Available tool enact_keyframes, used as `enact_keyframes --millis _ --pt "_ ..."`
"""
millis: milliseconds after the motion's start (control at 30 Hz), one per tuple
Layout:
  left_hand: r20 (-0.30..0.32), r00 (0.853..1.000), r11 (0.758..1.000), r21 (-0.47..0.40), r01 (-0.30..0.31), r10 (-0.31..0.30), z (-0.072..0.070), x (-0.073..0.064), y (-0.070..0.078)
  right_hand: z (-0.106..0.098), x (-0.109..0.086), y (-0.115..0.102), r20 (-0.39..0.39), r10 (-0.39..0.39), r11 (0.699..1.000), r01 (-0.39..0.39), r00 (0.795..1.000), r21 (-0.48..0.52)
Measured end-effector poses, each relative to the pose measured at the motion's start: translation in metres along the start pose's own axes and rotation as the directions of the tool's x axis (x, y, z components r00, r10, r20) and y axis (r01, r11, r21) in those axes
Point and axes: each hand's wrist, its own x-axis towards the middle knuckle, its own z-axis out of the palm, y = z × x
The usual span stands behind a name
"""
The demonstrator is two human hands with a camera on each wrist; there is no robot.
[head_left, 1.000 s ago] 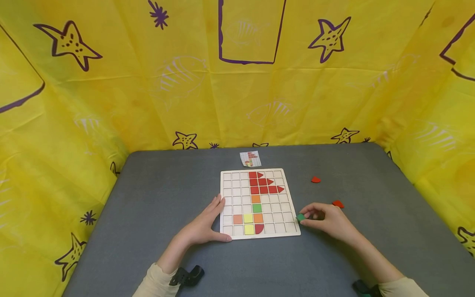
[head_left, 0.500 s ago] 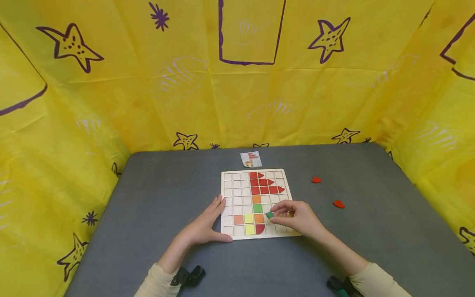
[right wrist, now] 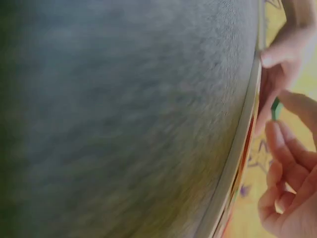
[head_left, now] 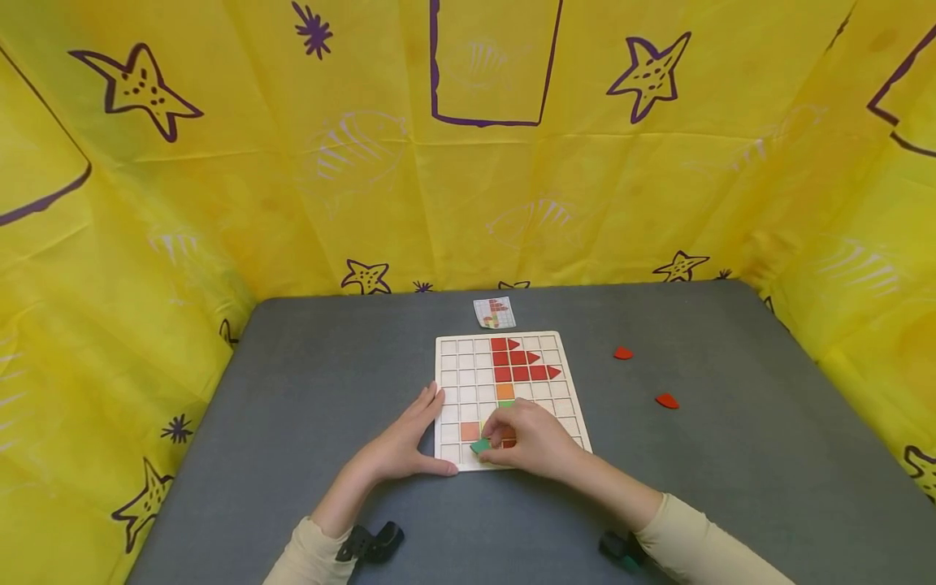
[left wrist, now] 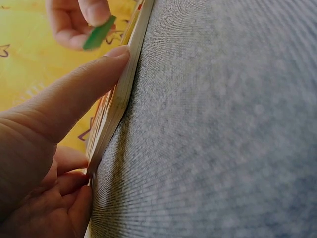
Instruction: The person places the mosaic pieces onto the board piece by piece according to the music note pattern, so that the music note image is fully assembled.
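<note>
A pale wooden grid board (head_left: 457, 366) lies on the grey table. My left hand (head_left: 398, 445) rests at its near left corner, thumb on the near edge and fingers along the left side. Between thumb and fingertips my right hand (head_left: 539, 440) pinches a small green tile (head_left: 479, 446) over the lower left part of the board. That tile also shows in the left wrist view, green piece (left wrist: 100, 33) tilted above the board. Red tiles (head_left: 500, 358) form stepped rows at the top, with an orange tile (head_left: 504, 392) below. My right hand covers several lower tiles.
Two red curved-edge tiles, one farther back (head_left: 622, 353) and one nearer (head_left: 667, 400), lie right of the board. A small printed card (head_left: 495, 313) with a coloured pattern lies behind it. Yellow patterned cloth (head_left: 453, 203) surrounds the table at back and sides.
My right hand has carried the green tile leftward, from beside the board's right edge to above its lower left part. The left hand keeps its place at the corner.
</note>
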Motion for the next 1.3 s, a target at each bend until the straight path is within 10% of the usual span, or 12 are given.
enact_keyframes --millis 333,1300 --pt "0.005 1.0 1.0 -0.001 -0.001 0.001 0.0 0.0 -0.002 0.009 0.011 -0.014 0.025 -0.046 0.964 0.051 0.999 -0.261" --pt "0.001 1.0 1.0 0.015 -0.016 0.016 0.0 0.001 -0.003 0.006 0.009 -0.012 0.033 -0.096 0.968 0.102 0.995 -0.23"
